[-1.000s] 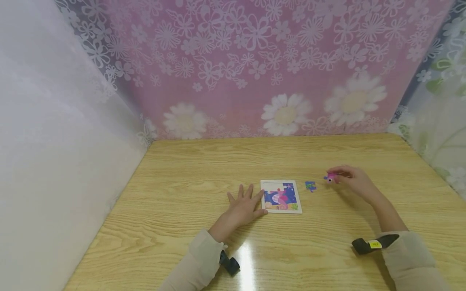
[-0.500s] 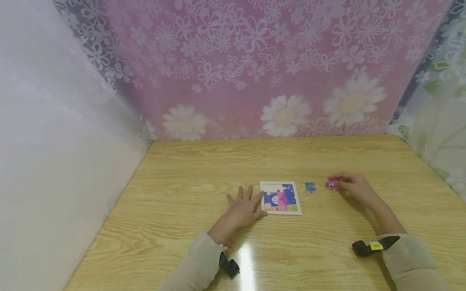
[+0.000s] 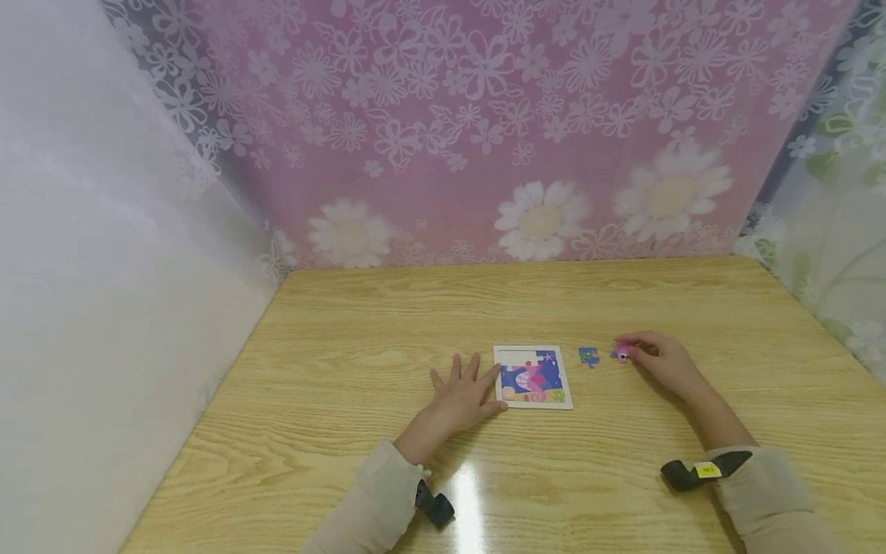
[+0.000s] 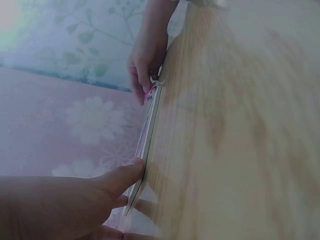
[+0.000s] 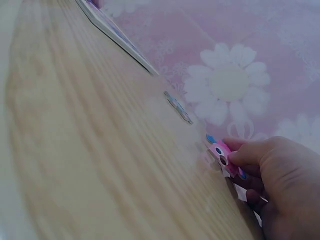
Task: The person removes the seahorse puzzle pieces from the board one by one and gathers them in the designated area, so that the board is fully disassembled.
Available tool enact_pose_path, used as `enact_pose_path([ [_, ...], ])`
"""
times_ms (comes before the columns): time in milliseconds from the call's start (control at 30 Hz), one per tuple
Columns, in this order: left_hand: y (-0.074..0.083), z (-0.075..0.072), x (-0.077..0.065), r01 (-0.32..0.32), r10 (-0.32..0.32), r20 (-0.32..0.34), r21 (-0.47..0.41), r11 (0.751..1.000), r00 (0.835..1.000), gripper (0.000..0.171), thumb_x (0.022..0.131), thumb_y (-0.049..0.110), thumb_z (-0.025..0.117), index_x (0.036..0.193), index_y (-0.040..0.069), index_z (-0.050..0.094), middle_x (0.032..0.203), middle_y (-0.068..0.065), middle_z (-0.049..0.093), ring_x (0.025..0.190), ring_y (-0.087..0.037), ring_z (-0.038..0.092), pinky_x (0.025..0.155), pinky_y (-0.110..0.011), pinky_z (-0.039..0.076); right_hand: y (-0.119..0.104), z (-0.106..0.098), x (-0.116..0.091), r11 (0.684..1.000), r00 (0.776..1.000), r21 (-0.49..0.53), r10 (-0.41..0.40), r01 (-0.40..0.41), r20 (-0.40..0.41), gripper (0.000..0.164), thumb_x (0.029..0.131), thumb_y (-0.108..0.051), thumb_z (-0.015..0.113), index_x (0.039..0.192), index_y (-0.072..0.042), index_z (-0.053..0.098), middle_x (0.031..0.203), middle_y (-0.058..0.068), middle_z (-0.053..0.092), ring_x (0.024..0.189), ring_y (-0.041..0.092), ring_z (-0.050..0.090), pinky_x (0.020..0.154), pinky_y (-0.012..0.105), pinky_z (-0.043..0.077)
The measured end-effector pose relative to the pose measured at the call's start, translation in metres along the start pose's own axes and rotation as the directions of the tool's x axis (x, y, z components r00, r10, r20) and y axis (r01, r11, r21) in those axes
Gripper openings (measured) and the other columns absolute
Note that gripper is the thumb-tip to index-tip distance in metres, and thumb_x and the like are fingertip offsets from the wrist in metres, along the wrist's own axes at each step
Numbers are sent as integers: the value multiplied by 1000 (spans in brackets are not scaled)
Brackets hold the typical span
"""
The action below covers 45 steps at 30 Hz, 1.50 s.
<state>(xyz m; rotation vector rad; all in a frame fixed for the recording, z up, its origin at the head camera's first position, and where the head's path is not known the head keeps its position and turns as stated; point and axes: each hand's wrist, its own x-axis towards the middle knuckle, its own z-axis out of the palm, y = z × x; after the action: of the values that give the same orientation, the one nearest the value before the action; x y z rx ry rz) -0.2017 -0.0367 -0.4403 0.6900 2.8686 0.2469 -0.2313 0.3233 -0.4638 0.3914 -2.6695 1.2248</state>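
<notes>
A square puzzle board (image 3: 533, 405) with a white frame lies on the table, most of its seahorse picture filled and a white gap at the upper left. My left hand (image 3: 460, 400) rests beside it with spread fingers, thumb and forefinger touching its left edge. Between thumb and fingers, my right hand (image 3: 661, 362) pinches a pink puzzle piece (image 5: 223, 156) with a printed eye and blue tabs, tilted up close over the table. A loose blue and green puzzle piece (image 3: 589, 355) lies flat between the board and the right hand.
The wood-grain table (image 3: 346, 346) meets a pink flowered curtain (image 3: 443, 154) at its back edge. A pale wall covering (image 3: 124, 269) stands at the left. Black wrist cameras sit on both sleeves, the right camera (image 3: 681, 475) bearing a yellow label.
My right hand has lowered toward the table and shifted slightly left with the pink puzzle piece, closer to the loose piece. The left hand stays at the board.
</notes>
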Motion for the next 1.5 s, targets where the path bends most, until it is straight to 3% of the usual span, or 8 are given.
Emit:
enact_pose_path([
  [200,1,-1,0,-2,2,9,-1,1000,1000,67,89,57,44,147,29,24,150,-13,14,133,-42,7,92,-71,11,1,0,-1,998,1000,-59,-11,11,4,22,94,-11,54,111,-2,63,111,18,60,92,3,50,74,15,40],
  [467,0,1,1,-6,6,2,8,1000,1000,67,89,57,43,147,28,24,150,-13,15,133,-43,7,92,-71,12,1,2,-2,997,998,-47,-65,64,-20,20,92,-10,57,108,-1,65,107,17,61,93,-11,45,76,7,36],
  [867,2,-2,-1,-13,13,6,-2,1000,1000,67,90,56,44,147,28,24,150,-14,14,133,-43,6,92,-71,11,0,1,-2,992,995,-86,-97,96,-14,19,91,-8,58,107,-2,66,105,15,63,95,-7,45,78,10,34],
  [1100,1,-4,-1,-6,6,12,-2,1000,1000,67,90,56,44,147,27,25,150,-14,15,133,-43,7,92,-71,11,-6,1,0,986,994,-128,-108,107,0,18,91,-5,57,106,1,66,105,18,61,99,33,51,81,47,39],
  [1167,1,-4,-1,-3,3,16,3,1000,1000,67,90,56,43,147,28,24,150,-13,14,133,-42,7,92,-71,11,-7,2,1,986,994,-127,-113,112,0,18,91,-4,57,105,2,66,104,19,61,98,36,51,80,50,39],
  [1233,1,-4,-1,-1,1,18,6,1000,1000,67,90,56,43,147,28,24,150,-13,14,133,-42,6,93,-71,11,-7,3,1,985,993,-128,-120,119,-1,17,90,-1,57,104,3,66,103,20,59,96,38,51,78,52,38],
  [1500,0,-4,-2,1,-1,17,0,1000,1000,67,89,56,44,147,27,25,150,-13,15,133,-43,7,93,-71,11,-8,5,2,968,983,-184,-181,173,-28,15,83,6,63,96,3,68,93,17,59,85,32,51,67,39,38],
])
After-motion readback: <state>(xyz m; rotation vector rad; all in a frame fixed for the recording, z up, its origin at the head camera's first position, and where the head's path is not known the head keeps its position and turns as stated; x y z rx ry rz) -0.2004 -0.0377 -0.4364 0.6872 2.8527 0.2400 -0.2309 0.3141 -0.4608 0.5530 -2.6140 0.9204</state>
